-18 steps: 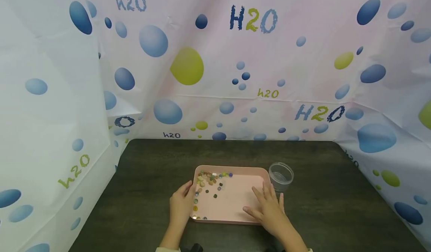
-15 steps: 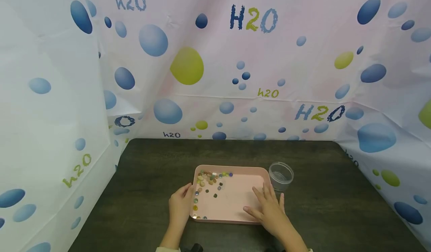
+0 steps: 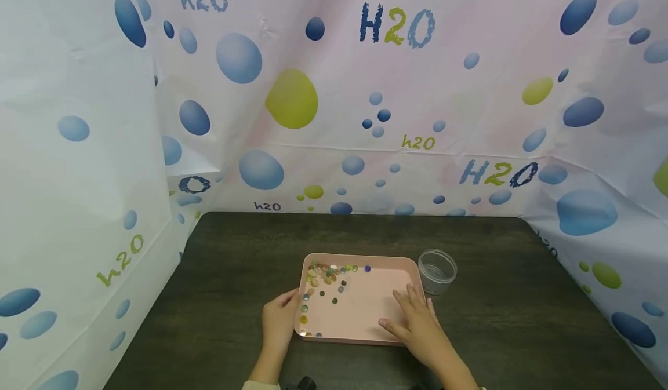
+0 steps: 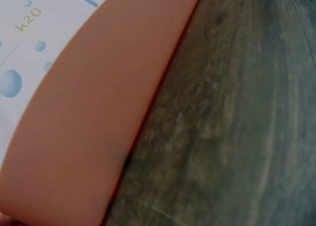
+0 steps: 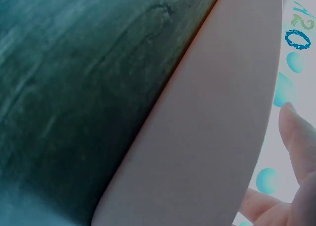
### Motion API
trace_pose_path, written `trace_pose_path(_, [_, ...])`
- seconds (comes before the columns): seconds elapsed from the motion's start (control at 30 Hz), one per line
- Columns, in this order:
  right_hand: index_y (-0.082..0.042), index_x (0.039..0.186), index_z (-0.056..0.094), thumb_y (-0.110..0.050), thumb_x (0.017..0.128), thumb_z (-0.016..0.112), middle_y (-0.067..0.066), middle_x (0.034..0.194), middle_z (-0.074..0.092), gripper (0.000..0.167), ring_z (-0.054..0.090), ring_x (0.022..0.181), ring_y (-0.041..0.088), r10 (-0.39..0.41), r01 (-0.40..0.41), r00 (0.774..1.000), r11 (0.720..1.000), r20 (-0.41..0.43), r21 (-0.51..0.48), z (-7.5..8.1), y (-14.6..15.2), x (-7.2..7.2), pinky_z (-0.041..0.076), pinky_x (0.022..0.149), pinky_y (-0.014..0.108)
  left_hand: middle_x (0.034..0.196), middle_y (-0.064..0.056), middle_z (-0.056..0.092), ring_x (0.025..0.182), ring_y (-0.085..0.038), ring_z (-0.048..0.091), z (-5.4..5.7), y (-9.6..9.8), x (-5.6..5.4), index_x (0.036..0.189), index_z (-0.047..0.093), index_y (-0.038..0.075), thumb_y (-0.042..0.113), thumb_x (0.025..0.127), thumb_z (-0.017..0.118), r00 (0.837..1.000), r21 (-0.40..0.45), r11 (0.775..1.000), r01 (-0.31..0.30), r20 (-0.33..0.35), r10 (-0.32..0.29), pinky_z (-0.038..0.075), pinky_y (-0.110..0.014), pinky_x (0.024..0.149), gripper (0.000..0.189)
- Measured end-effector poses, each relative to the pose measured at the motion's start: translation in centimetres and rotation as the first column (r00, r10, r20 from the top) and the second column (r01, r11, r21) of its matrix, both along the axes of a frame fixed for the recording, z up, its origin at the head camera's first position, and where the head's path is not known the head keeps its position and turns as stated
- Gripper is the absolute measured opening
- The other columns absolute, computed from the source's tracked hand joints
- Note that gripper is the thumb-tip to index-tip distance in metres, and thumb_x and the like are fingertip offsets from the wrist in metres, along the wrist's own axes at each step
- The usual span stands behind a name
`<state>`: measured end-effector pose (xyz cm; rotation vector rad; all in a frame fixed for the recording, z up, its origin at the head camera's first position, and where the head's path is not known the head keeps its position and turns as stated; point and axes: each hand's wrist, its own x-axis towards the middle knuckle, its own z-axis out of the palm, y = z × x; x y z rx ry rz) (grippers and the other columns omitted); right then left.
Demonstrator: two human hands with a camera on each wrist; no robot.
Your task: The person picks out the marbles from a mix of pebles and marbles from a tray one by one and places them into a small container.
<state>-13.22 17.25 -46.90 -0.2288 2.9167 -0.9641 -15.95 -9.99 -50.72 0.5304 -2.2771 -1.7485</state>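
Observation:
A shallow pink tray (image 3: 360, 320) sits on the dark table in the head view. Small glass beads and pebbles (image 3: 329, 274) cluster in its far left corner, with several more along the left side. One dark blue bead (image 3: 367, 269) lies apart by the far wall. My left hand (image 3: 279, 323) grips the tray's left edge, thumb and fingers at the rim. At the right side my right hand (image 3: 417, 326) rests with fingers straight and spread over the edge. Both wrist views are mostly filled by the tray's outer wall (image 4: 94, 102); the right thumb (image 5: 296, 137) shows beside it.
A round clear jar (image 3: 437, 271) stands just beyond the tray's far right corner. The dark wooden table (image 3: 250, 239) is bordered at the back and sides by a white sheet (image 3: 334, 100) printed with drops.
The dark blue bead has rolled right, away from the yellow-green beads. My right fingers have drawn slightly closer together, and the whole head view has shifted a little. My left hand keeps its grip.

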Motion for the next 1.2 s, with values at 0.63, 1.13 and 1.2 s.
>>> trace_pose_path(0.63, [-0.001,0.124,0.068,-0.013,0.088,0.074,0.018,0.118,0.071,0.038,0.065,0.116,0.038,-0.043,0.03,0.98,0.997,-0.194,-0.066,2.7,-2.5,-2.5,0.051,0.097,0.054,0.096,-0.017,0.077,0.077,-0.017,0.071,-1.2,-0.1,0.0,0.1,0.079,0.003,0.017,0.091,0.071,0.995,0.004,0.996,-0.086,-0.043,0.086,0.053,-0.019,0.059,0.019])
trace_pose_path(1.13, [-0.007,0.123,0.071,-0.019,0.091,0.071,0.013,0.12,0.072,0.034,0.067,0.113,0.034,0.012,-0.029,0.991,0.992,-0.13,-0.123,4.7,-6.0,-5.2,0.056,0.09,0.048,0.09,-0.015,0.077,0.07,-0.013,0.068,-1.7,0.3,-0.5,0.097,0.079,0.003,0.017,0.089,0.073,0.992,-0.009,0.994,-0.108,-0.068,0.107,0.052,-0.02,0.058,0.017])
trace_pose_path(1.2, [-0.006,0.125,0.069,-0.017,0.091,0.071,0.014,0.12,0.072,0.035,0.067,0.114,0.034,0.024,-0.042,0.993,0.987,-0.114,-0.157,4.6,-6.5,-5.6,0.056,0.091,0.047,0.089,-0.015,0.077,0.069,-0.013,0.067,-1.8,0.3,-0.4,0.096,0.079,0.003,0.016,0.089,0.073,0.991,-0.008,0.993,-0.115,-0.074,0.114,0.052,-0.02,0.057,0.017])
